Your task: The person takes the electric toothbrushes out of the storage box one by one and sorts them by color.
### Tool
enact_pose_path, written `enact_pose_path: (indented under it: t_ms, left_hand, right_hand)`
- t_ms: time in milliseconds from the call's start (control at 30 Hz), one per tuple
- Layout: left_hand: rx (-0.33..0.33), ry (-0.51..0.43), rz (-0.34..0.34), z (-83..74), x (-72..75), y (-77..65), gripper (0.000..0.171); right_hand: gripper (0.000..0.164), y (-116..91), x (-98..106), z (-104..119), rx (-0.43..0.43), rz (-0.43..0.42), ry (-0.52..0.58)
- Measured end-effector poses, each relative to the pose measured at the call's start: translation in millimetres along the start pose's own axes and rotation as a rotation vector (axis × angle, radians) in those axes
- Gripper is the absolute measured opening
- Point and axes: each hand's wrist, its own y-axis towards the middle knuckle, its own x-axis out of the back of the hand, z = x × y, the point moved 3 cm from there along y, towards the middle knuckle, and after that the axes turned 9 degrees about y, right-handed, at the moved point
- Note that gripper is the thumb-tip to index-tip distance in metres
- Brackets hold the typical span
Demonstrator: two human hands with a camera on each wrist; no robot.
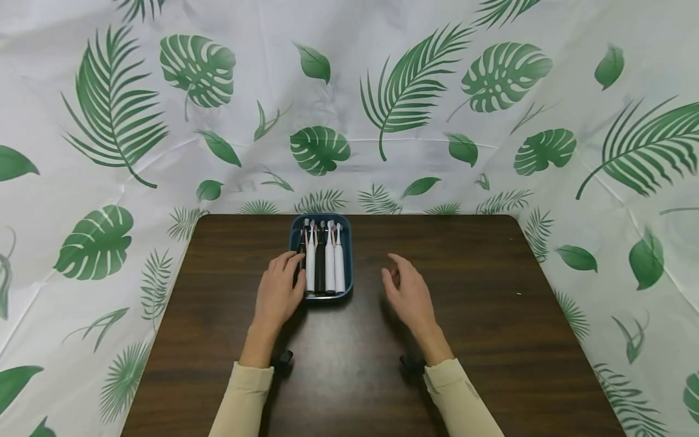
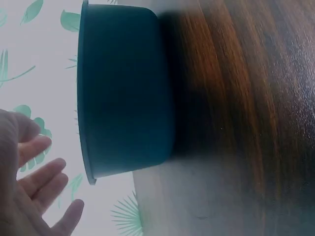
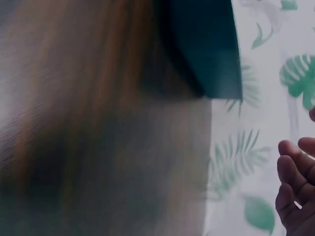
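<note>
Several electric toothbrushes, among them a black one (image 1: 320, 267) and a white one (image 1: 339, 267), lie side by side in a dark blue bin (image 1: 351, 261), heads toward the back. My left hand (image 1: 277, 290) hovers at the bin's left side in the head view, its fingers partly covering the leftmost brush. In the left wrist view, relaxed fingers (image 2: 49, 184) hang apart from the bin's teal-looking wall (image 2: 125, 88) and hold nothing. To the bin's right, my right hand (image 1: 409, 297) is held above the table, fingers loosely bent and holding nothing. The right wrist view shows part of the bin (image 3: 209, 44).
The bin stands on a dark wood-grain table (image 1: 464, 315), near its back edge. Behind and around the table hangs a white sheet with green leaf prints (image 1: 319, 150). Tiny light specks (image 1: 519, 294) lie on the table's right side.
</note>
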Motion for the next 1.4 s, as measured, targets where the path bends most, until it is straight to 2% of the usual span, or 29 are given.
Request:
enact_pose_path:
  t_ms: [167,400,500,700,833,1033,1233,1400]
  left_hand:
    - [0.078,0.010,0.010,9.5,-5.6,-2.5,0.040]
    - [0.144,0.008,0.080,17.2,-16.9,-8.7,0.045]
    - [0.144,0.014,0.086,18.9,-21.0,-13.5,0.046]
    - [0.136,0.056,0.075,22.9,-25.4,-16.7,0.052]
    - [0.135,0.070,0.069,24.3,-26.2,-16.5,0.055]
    - [0.143,0.062,0.081,24.8,-26.9,-16.1,0.057]
    - [0.181,0.026,0.115,23.7,-27.8,-15.1,0.057]
    - [0.198,0.053,0.089,25.3,-25.4,-14.5,0.055]
  right_hand:
    - [0.040,15,-15,21,0.058,0.024,-0.089]
    - [0.033,31,-44,40,0.104,0.113,-0.214]
    - [0.034,35,-58,45,0.073,0.163,-0.234]
    - [0.035,48,-78,56,-0.076,0.207,-0.200]
    - [0.032,56,-87,63,-0.143,0.241,-0.282]
    - [0.036,68,-98,72,-0.166,0.307,-0.409]
    - [0.030,78,-103,73,-0.183,0.323,-0.444]
    - [0.026,83,-112,73,-0.205,0.376,-0.464]
